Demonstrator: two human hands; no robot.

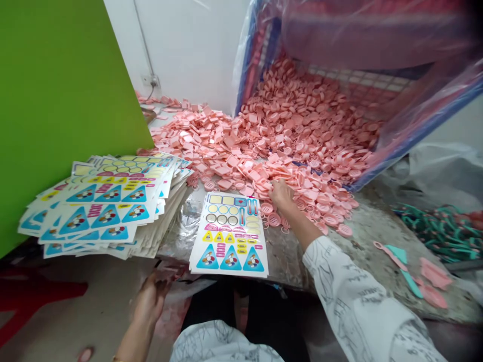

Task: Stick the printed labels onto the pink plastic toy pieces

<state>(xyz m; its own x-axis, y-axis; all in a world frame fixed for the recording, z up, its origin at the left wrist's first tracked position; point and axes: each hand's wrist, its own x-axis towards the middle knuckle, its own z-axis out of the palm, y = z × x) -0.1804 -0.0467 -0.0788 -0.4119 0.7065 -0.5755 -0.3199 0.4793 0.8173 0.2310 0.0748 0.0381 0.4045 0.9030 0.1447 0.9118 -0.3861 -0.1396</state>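
At the front edge of a heap of pink plastic pieces point(230, 136), my right hand point(282, 196) reaches in with its fingers bent and closed around a piece; the fingertips are partly hidden among the pieces. Just left of that hand, a small stack of sticker sheets point(228, 236) lies flat, printed with blue triangles, yellow shapes and thermometers. My left hand point(151, 294) hangs low, just in front of the table's edge, below a larger, untidy stack of the same sheets point(109, 201). Its fingers are blurred and partly in shadow, so what they hold is unclear.
A plastic-lined crate point(411, 146) lies tipped at the back right, pink pieces spilling out. A green panel point(64, 100) borders the left. Loose pink and teal pieces point(415, 276) and a teal heap point(441, 231) are at right. A red stool point(33, 294) stands lower left.
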